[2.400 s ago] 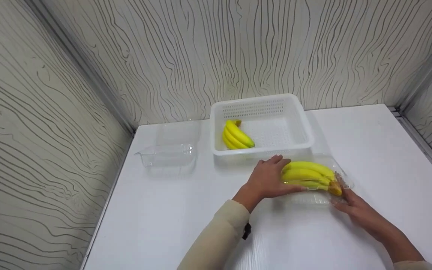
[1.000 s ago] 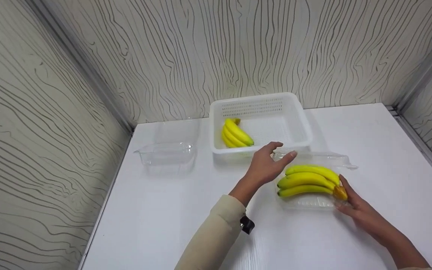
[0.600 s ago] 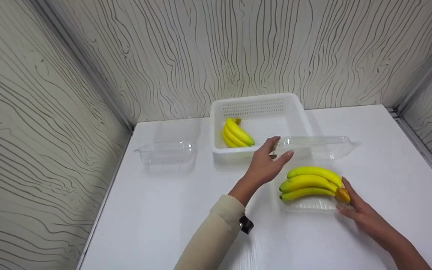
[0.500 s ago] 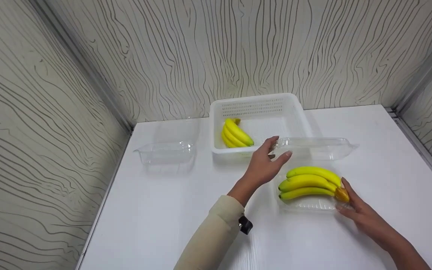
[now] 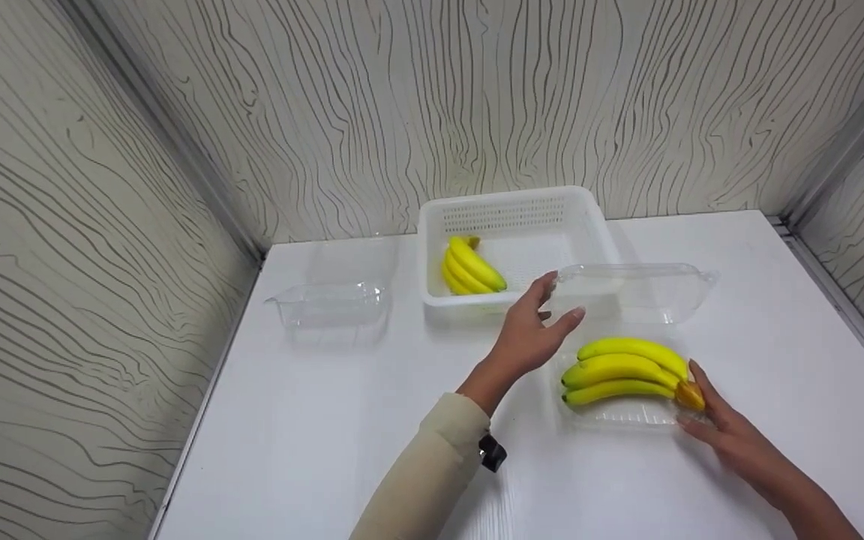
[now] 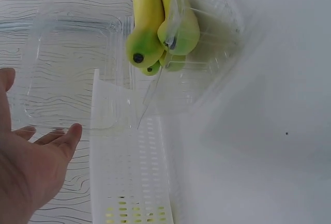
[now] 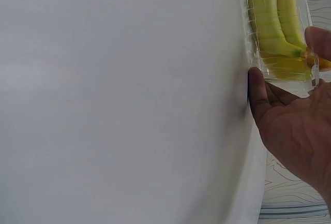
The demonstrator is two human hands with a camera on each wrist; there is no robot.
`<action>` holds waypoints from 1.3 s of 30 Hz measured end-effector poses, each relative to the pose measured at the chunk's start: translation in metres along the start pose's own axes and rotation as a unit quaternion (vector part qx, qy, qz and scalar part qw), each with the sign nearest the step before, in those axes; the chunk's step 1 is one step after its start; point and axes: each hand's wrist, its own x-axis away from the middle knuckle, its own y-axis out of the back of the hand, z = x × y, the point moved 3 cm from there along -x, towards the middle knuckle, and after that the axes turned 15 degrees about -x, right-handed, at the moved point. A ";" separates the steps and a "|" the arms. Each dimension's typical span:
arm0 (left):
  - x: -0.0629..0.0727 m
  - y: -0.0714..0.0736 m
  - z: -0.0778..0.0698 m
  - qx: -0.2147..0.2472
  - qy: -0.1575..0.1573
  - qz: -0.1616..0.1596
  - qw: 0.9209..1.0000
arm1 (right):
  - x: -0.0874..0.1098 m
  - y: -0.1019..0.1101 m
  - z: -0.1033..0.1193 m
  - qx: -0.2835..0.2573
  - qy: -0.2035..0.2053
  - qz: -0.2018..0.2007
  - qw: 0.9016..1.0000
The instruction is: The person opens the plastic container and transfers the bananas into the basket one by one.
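While right grip holds box | bananas inside | left grip — beside lid

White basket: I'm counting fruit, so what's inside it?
In the white basket, one bunch of bananas lies at the left, with bare floor beside it. The floor under the bunch and just behind the near wall is covered.

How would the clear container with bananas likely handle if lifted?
The container probably flexes, as its clear plastic looks thin. Its raised lid may swing, standing open. The bananas filling much of it likely add steadying weight.
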 end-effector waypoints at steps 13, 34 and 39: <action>0.006 -0.003 0.013 0.001 0.021 -0.004 1.000 | 0.000 0.000 -0.001 -0.002 -0.006 0.003 1.000; 0.024 -0.009 0.024 -0.086 -0.020 -0.073 0.993 | -0.001 0.002 -0.004 -0.004 -0.017 0.013 1.000; 0.029 -0.022 0.022 -0.124 -0.056 -0.017 0.991 | -0.002 0.003 -0.004 -0.002 -0.011 0.011 1.000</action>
